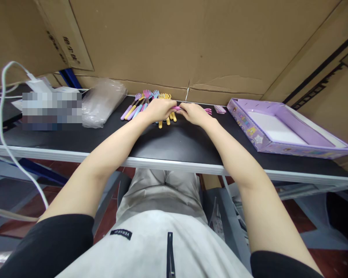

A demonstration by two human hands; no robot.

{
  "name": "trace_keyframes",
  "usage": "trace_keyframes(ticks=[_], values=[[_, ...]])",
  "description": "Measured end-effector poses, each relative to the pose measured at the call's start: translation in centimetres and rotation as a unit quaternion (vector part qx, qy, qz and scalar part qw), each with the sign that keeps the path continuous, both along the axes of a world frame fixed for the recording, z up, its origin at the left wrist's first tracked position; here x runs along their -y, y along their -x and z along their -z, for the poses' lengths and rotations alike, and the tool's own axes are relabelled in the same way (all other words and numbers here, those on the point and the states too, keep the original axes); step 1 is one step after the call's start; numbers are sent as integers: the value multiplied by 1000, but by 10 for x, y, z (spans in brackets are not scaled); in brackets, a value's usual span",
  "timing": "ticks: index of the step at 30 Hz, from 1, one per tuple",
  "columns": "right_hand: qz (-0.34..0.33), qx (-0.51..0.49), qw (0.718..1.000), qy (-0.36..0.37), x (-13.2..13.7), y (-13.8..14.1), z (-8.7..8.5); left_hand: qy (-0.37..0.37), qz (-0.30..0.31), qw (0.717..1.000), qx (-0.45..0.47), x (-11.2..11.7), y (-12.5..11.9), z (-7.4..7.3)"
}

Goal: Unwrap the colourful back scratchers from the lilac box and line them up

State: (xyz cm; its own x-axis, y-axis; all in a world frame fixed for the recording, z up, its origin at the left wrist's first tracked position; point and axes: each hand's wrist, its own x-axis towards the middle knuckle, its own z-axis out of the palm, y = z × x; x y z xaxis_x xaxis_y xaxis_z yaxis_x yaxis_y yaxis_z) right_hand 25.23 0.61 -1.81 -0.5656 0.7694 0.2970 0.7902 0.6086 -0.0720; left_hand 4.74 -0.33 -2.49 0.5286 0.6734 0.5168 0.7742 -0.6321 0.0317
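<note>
Both my hands are closed on one pink back scratcher above the black table. My left hand grips it at the left, and my right hand holds it just to the right, the two nearly touching. Its pink claw end sticks out past my right hand. Behind and left of my left hand lie several back scratchers in purple, yellow, blue and pink, claws pointing away. More yellow ones lie partly hidden under my left hand.
A purple cardboard tray box stands at the right. Near it lie small pink cards. Clear plastic bags sit at the left, with a white cable beyond. A cardboard wall rises behind the black table.
</note>
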Motion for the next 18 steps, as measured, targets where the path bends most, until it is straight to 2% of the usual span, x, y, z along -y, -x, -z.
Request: trace_keyframes(ticks=[7, 18], values=[[11, 1, 1000, -18, 1, 2, -5, -2, -4, 1000, 1, -8, 4, 0], [12, -39, 999, -15, -6, -6, -22, -26, 10, 997, 67, -11, 1, -13]])
